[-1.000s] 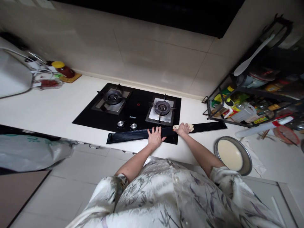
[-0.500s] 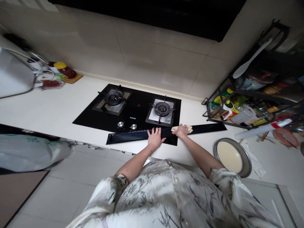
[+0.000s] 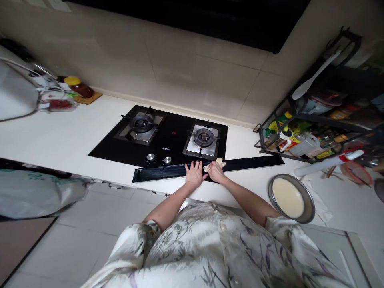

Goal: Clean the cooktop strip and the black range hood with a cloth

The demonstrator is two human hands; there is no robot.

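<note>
A long black glossy strip [image 3: 162, 172] lies across the front edge of the black gas hob [image 3: 175, 138] and onto the white counter. My left hand [image 3: 194, 175] rests flat on the strip, fingers spread. My right hand [image 3: 215, 171] is right beside it, closed on a pale crumpled cloth [image 3: 220, 162] that presses on the strip.
A metal bowl of pale batter [image 3: 290, 198] sits on the counter at the right. A black wire rack [image 3: 315, 128] full of bottles and jars stands at the far right, with a white spatula above. A yellow-lidded jar [image 3: 78, 87] and a white appliance [image 3: 15, 94] stand at the left.
My right hand has slid left along the strip with the cloth, ending next to my left hand. My left hand has stayed in place.
</note>
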